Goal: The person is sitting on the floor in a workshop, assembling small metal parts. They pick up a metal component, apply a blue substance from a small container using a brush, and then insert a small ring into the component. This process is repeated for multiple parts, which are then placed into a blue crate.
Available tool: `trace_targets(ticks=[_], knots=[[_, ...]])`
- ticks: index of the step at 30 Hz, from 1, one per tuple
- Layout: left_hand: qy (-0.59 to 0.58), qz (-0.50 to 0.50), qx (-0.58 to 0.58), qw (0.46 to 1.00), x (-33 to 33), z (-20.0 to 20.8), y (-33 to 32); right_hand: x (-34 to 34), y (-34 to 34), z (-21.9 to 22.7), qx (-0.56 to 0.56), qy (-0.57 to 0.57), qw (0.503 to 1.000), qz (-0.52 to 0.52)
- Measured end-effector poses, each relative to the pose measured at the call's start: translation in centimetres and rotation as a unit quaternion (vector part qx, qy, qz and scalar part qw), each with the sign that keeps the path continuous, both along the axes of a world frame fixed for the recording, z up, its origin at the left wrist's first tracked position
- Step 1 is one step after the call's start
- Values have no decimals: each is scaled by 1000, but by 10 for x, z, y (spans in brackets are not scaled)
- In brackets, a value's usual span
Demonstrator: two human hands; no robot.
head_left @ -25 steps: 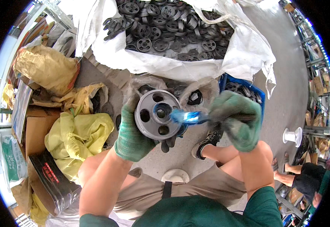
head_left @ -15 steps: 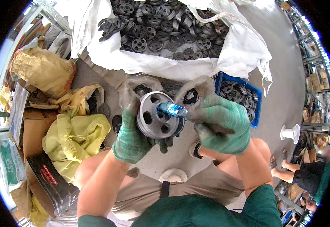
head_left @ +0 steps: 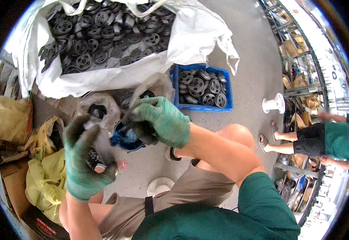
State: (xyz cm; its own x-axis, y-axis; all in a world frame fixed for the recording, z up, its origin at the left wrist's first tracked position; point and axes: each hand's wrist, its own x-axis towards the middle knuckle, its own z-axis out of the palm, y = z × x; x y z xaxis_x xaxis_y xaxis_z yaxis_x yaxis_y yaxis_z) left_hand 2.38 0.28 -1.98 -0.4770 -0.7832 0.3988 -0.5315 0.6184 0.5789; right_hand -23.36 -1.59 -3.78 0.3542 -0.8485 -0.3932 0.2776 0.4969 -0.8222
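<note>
Left gloved hand (head_left: 81, 162) curled round blurred grey part (head_left: 105, 145), likely metal wheel, just left of blue tub (head_left: 119, 141); right gloved hand (head_left: 160, 122), apart from left, fingers bent over tub, cannot tell whether gripping anything; part probably stiff, weighty, hardly fragile, slick if wet; best held by outer rim, thumb opposing fingers

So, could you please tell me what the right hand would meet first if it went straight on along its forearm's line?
Probably the clear plastic bag with dark contents, left of the right hand; depth is unclear, so it might pass above.
</note>
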Motion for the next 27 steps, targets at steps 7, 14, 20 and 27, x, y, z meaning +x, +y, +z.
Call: trace_targets(ticks=[7, 14, 20, 27], knots=[[270, 173, 166, 933, 33, 4, -15, 9, 21, -92, -217, 295, 930, 40], [492, 223, 277, 795, 37, 5, -14, 19, 44, -127, -214, 533, 752, 323], [571, 226, 342, 711, 52, 8, -12, -24, -24, -158, -221, 642, 707, 201], [557, 237, 326, 726, 67, 6, -16, -32, -78, -239, -194, 679, 674, 216]])
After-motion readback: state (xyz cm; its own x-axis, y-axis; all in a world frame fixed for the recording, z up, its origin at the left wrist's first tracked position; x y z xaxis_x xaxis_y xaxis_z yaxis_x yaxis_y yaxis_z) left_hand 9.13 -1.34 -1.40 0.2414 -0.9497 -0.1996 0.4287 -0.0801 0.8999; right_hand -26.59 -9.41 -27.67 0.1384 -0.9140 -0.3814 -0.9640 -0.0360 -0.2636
